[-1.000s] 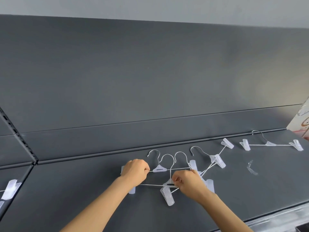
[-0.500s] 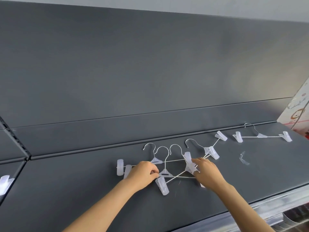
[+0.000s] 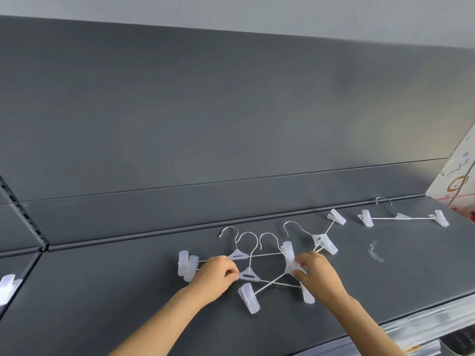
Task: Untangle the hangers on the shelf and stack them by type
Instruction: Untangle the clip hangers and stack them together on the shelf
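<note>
Grey metal shelf (image 3: 128,291), pale wall (image 3: 231,11)

Hangers (image 3: 248,274): translucent plastic clips, metal hooks; shelf (image 3: 115,291) matt.

Tangle of translucent white plastic clip hangers (image 3: 248,274) w/ thin metal hooks lies flat mid dark grey metal shelf (image 3: 102,291); bars crossed, hooks twd back. Left hand (image 3: 213,277) & right hand (image 3: 318,276) each pinch part of it. Single same-type hanger (image 3: 401,217) lies flat, well apart at right.
</note>
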`<state>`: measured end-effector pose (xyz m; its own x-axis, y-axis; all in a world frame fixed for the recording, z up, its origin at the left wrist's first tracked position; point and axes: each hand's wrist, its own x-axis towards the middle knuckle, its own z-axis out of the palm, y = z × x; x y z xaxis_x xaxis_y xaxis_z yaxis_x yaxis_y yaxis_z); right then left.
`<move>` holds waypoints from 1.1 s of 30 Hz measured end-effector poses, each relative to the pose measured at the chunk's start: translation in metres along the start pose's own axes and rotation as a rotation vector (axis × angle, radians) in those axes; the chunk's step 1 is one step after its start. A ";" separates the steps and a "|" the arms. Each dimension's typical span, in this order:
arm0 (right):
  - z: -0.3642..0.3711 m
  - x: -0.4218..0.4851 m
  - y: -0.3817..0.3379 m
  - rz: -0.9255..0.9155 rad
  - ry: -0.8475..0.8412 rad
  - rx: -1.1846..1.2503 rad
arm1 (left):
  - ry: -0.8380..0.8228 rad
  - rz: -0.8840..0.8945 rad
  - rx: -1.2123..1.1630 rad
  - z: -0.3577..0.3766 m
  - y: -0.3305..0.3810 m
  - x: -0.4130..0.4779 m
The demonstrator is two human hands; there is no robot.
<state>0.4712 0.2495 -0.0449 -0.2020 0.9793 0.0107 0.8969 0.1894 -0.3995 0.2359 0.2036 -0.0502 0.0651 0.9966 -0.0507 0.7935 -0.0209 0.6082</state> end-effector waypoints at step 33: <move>-0.012 -0.037 0.044 0.170 0.126 0.207 | 0.137 0.264 0.104 0.037 0.078 0.020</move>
<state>0.5226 0.2223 -0.0519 0.0067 0.9993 0.0359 0.8118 0.0155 -0.5837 0.3218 0.2193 -0.0335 0.2002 0.9570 0.2099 0.8180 -0.2812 0.5018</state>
